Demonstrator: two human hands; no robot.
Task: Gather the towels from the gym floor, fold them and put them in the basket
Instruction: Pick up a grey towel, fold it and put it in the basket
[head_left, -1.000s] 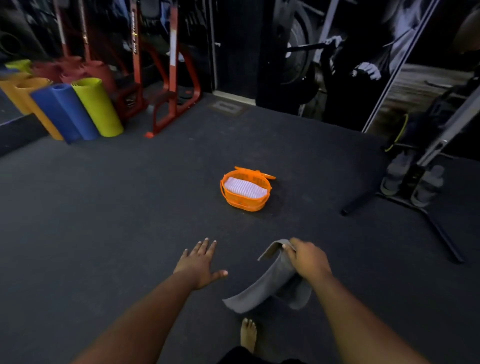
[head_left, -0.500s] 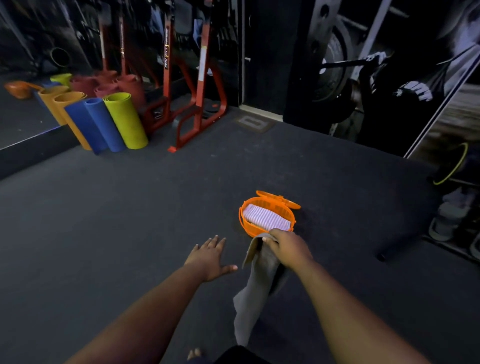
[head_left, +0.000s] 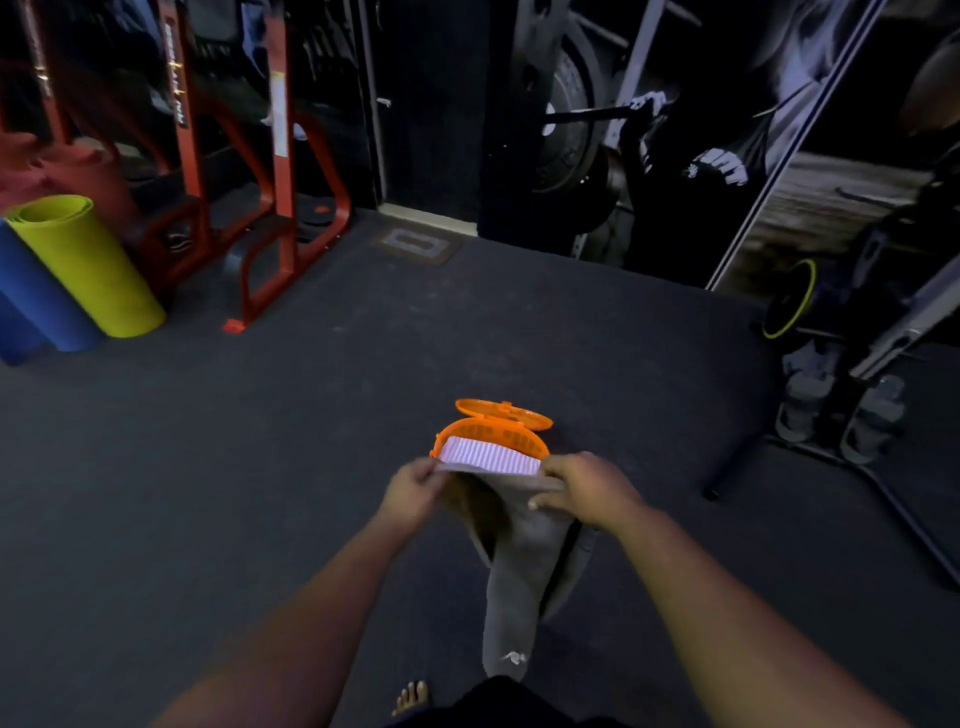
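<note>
Both hands are up on the grey towel (head_left: 519, 561) right now. The left hand (head_left: 410, 491) pinches the top edge at about 9 o'clock of the cloth, and the right hand (head_left: 587, 491) has its fingers curled over the same edge at about 3 o'clock, so the top is stretched between them and the rest hangs straight down toward the person's bare foot (head_left: 411, 696). It's twisted and bunched in the lower half, not flat at all.

Just past the hands, at 12 o'clock, sits the orange basket (head_left: 493, 434) on the dark gym floor (head_left: 208, 493), lid flipped open behind it, with a striped towel (head_left: 491, 456) already lying folded inside.

So I'd say this is the start of the fold step for the grey one: picked up, spread by its corners, not yet folded. Next move probably needs a shake or tug to get the twist out, then bring the top edge down to the bottom evenly before it goes in on the striped one.

Way off at 10 o'clock are rolled mats (head_left: 85, 265) and an orange rack (head_left: 283, 171); at 3 o'clock there's a black equipment stand (head_left: 883, 483).
</note>
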